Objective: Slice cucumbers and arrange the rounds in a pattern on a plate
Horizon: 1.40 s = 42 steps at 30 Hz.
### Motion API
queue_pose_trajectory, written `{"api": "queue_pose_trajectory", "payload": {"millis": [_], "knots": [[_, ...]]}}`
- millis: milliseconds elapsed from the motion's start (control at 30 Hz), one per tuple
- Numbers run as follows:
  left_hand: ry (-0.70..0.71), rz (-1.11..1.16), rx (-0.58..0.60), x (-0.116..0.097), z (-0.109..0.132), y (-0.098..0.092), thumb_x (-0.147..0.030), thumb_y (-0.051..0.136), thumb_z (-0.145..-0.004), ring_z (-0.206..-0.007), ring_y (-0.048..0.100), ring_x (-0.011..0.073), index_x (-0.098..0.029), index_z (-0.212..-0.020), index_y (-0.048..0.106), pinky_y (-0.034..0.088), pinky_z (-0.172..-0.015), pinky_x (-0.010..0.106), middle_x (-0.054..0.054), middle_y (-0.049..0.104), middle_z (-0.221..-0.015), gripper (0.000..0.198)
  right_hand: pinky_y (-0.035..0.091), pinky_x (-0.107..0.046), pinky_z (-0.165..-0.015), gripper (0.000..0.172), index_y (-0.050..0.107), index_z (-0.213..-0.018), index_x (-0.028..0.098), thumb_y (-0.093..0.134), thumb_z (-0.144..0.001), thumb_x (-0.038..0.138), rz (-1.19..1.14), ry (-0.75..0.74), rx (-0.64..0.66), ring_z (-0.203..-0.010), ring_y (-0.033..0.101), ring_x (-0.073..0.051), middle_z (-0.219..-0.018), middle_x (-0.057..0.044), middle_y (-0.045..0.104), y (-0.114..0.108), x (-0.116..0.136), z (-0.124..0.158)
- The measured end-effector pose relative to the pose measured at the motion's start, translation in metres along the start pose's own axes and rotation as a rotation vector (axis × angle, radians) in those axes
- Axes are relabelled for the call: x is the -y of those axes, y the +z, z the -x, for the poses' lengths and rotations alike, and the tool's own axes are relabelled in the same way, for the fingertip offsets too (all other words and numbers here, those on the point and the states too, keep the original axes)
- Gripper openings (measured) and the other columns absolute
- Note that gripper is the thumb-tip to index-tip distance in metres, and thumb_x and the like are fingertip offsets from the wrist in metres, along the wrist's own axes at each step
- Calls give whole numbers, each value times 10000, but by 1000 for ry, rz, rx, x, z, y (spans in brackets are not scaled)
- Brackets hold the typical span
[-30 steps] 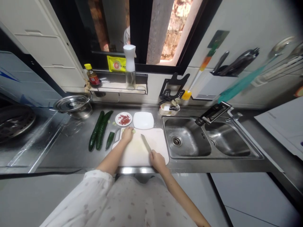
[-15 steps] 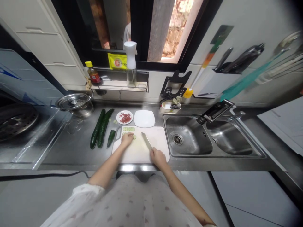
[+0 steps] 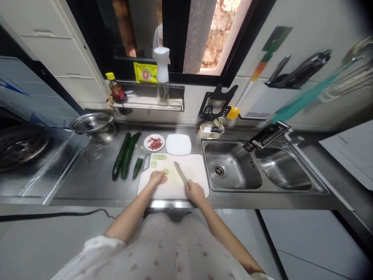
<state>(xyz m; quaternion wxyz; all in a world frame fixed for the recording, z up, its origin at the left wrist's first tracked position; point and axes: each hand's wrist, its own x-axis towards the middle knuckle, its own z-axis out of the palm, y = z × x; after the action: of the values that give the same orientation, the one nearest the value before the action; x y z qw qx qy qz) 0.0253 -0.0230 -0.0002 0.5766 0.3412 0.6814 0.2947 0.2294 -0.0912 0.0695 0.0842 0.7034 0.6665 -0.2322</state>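
Observation:
My right hand (image 3: 195, 191) is closed round the handle of a kitchen knife (image 3: 181, 172), its blade slanting up and left over the white cutting board (image 3: 175, 192). At the left part of the board, my left hand (image 3: 156, 178) has its fingertips pinched at a cucumber slice (image 3: 166, 171). Further up, a row of overlapping cucumber slices (image 3: 159, 157) lies along the board's top edge. A few more slices (image 3: 154, 164) sit just below that row. A cut cucumber piece (image 3: 138, 168) and two whole cucumbers (image 3: 126, 159) lie on the counter to the left.
Behind the board stand a plate of chopped red bits (image 3: 154, 143) and a white square plate (image 3: 178, 144). A double sink (image 3: 233, 186) with a black faucet (image 3: 264, 137) adjoins on the right. A lidded steel pot (image 3: 101, 132) stands at the back left.
My left hand has drawn back slightly toward me, uncovering the slices below the row. The knife and my right hand have hardly moved.

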Motion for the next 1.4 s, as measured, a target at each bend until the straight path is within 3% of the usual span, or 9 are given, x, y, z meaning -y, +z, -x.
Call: {"api": "queue_pose_trajectory", "payload": {"millis": [133, 233, 333, 533, 800, 1400], "knots": [[35, -316, 46, -5, 7, -7, -327, 548, -809, -601, 639, 163, -139, -650, 618, 470, -596, 247, 73, 670, -600, 257, 363, -248, -676, 326, 564, -1076, 180, 281, -994, 319, 19, -22, 4, -850, 638, -177, -938, -96, 687, 0, 0, 0], [178, -650, -65, -11, 12, -13, -331, 574, -792, -715, 650, 194, -162, -675, 642, 438, -643, 254, 72, 697, -677, 217, 364, -249, -679, 328, 559, -1069, 191, 281, -1000, 351, 45, -69, 8, -836, 640, -175, -928, -87, 688, -1, 0, 2], [262, -754, -138, -12, 15, -14, -323, 588, -794, -795, 644, 198, -184, -779, 648, 412, -659, 250, 69, 716, -831, 153, 366, -250, -687, 336, 559, -1065, 199, 284, -999, 380, 60, -113, 24, -843, 641, -175, -926, -81, 690, -5, -1, 8], [295, -840, -162, -6, 14, -11, -327, 574, -816, -776, 625, 201, -197, -793, 622, 380, -645, 251, 61, 687, -810, 140, 375, -265, -698, 338, 586, -1056, 201, 287, -989, 345, 106, -150, 70, -865, 644, -200, -936, -98, 695, -10, -2, 19], [412, -776, -144, -4, 1, -16, -255, 595, -803, -790, 600, 175, -187, -1036, 641, 393, -699, 242, 43, 672, -837, 247, 380, -275, -698, 308, 591, -1036, 191, 317, -976, 318, 140, -186, 68, -865, 645, -208, -931, -105, 692, -10, 0, 21], [401, -640, -130, -1, -5, -17, -202, 580, -791, -832, 621, 162, -223, -954, 715, 420, -764, 227, 20, 712, -871, 212, 436, -305, -727, 316, 585, -1081, 136, 315, -957, 243, 172, -192, 163, -928, 650, -236, -976, -157, 682, -8, 12, 21]]}}
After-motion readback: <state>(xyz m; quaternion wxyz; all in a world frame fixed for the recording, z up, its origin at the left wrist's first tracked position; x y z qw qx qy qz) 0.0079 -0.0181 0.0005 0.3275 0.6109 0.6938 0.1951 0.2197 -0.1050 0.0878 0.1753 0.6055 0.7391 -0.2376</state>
